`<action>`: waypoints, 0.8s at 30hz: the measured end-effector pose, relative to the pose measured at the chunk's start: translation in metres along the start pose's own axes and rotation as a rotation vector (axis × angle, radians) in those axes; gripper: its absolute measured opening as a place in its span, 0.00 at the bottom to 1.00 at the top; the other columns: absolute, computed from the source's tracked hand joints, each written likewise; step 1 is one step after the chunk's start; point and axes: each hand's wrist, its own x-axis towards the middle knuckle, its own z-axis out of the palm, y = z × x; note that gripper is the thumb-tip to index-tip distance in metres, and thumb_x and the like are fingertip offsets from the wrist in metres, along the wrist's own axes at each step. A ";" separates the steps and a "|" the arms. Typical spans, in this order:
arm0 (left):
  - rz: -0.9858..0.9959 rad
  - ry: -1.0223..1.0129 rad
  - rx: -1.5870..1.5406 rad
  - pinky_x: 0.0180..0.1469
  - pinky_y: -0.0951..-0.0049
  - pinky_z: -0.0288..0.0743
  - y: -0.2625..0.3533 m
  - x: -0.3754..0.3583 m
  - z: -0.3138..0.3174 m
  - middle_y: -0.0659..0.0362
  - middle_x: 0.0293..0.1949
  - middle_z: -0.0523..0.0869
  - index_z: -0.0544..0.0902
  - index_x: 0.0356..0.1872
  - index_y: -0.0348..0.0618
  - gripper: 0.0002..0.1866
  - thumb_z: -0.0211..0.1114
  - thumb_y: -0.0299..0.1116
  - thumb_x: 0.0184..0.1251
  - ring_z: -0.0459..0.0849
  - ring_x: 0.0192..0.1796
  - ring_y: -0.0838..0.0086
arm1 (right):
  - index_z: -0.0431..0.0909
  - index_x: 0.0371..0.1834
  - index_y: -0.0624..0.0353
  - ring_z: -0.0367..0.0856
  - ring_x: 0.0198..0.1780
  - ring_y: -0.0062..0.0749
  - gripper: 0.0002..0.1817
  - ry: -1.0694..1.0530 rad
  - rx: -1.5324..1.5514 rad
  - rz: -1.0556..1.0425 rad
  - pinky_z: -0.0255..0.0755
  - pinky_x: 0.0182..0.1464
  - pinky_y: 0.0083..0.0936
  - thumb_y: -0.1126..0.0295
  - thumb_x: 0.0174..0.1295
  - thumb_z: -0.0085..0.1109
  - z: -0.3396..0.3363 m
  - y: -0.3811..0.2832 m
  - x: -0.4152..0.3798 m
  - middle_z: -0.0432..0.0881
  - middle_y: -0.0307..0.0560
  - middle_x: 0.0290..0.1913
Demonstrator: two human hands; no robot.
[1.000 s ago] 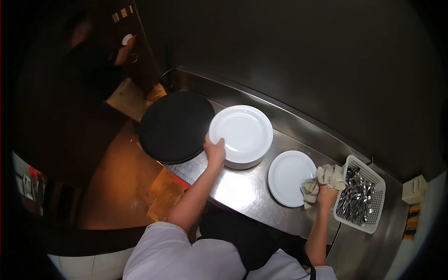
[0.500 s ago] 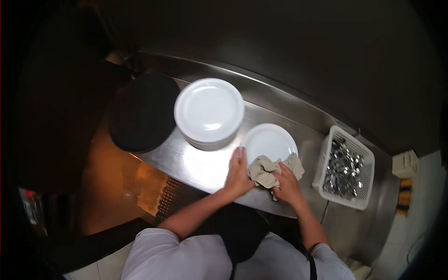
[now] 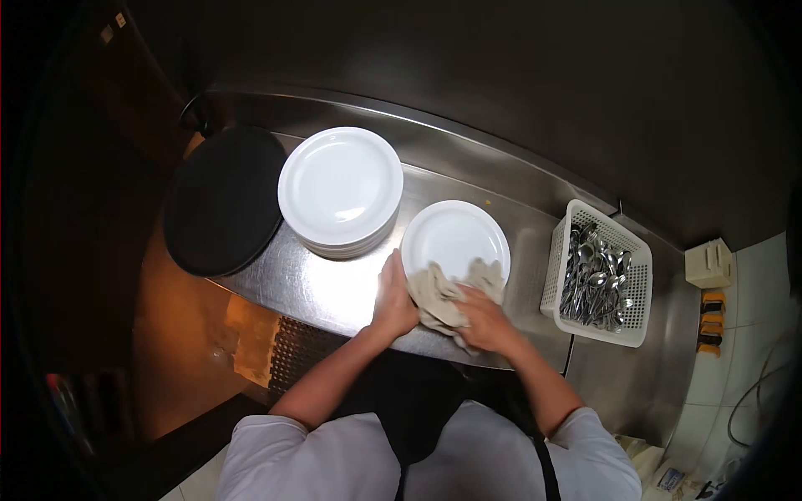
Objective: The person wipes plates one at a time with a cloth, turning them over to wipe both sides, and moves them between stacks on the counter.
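A single white plate [image 3: 455,234] lies on the steel counter [image 3: 334,313]. My left hand [image 3: 394,299] grips its left rim, with the thumb side along the edge. On the plate's near part, my right hand [image 3: 484,321] presses a crumpled beige cloth [image 3: 436,296], its fingers closed on the fabric and slightly blurred. The cloth covers the lower rim and reaches close to my left hand. To the left stands a stack of white plates [image 3: 341,188], several high.
A round black tray [image 3: 225,200] lies at the counter's left end. On the right, a white perforated basket [image 3: 642,288] holds metal cutlery [image 3: 595,280]. A raised steel ledge [image 3: 418,123] runs along the back. A beige box [image 3: 708,264] is on the far right wall.
The whole view has shifted, so the counter items appear further left and slightly higher. My right hand and the cloth still cover the plate's near side, the cloth bunched differently.
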 end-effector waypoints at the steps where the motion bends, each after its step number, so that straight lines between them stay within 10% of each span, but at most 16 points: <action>1: -0.037 0.049 -0.046 0.72 0.52 0.63 0.004 -0.002 -0.004 0.38 0.69 0.67 0.57 0.75 0.26 0.60 0.84 0.42 0.44 0.67 0.70 0.45 | 0.75 0.68 0.55 0.63 0.75 0.60 0.34 0.023 -0.131 0.088 0.54 0.78 0.50 0.68 0.54 0.68 -0.010 0.015 -0.014 0.67 0.64 0.73; 8: -0.108 0.157 -0.088 0.64 0.55 0.70 -0.009 0.052 0.013 0.36 0.57 0.74 0.67 0.64 0.26 0.34 0.71 0.28 0.58 0.74 0.61 0.45 | 0.74 0.69 0.57 0.65 0.73 0.65 0.38 0.600 -0.104 0.505 0.60 0.74 0.49 0.70 0.51 0.74 -0.015 0.063 0.028 0.58 0.67 0.77; 11: -0.093 0.191 -0.157 0.62 0.53 0.70 0.000 0.063 0.013 0.35 0.52 0.77 0.70 0.56 0.28 0.24 0.63 0.22 0.58 0.76 0.59 0.42 | 0.72 0.70 0.59 0.73 0.67 0.61 0.40 0.696 0.037 0.596 0.66 0.70 0.41 0.69 0.50 0.77 -0.025 0.056 0.030 0.73 0.66 0.67; 19: -0.178 0.168 -0.241 0.59 0.51 0.72 0.042 0.089 -0.002 0.34 0.49 0.82 0.70 0.55 0.31 0.21 0.55 0.20 0.58 0.83 0.52 0.40 | 0.71 0.69 0.62 0.79 0.60 0.36 0.41 1.034 0.601 0.329 0.72 0.65 0.30 0.81 0.45 0.76 -0.032 0.092 0.009 0.80 0.49 0.60; 24: -0.195 0.195 -0.283 0.54 0.53 0.74 0.064 0.111 -0.004 0.37 0.43 0.85 0.76 0.46 0.34 0.19 0.53 0.44 0.78 0.84 0.48 0.44 | 0.72 0.65 0.63 0.79 0.59 0.32 0.31 1.069 1.043 0.003 0.72 0.64 0.30 0.80 0.54 0.69 -0.047 0.026 -0.015 0.79 0.48 0.60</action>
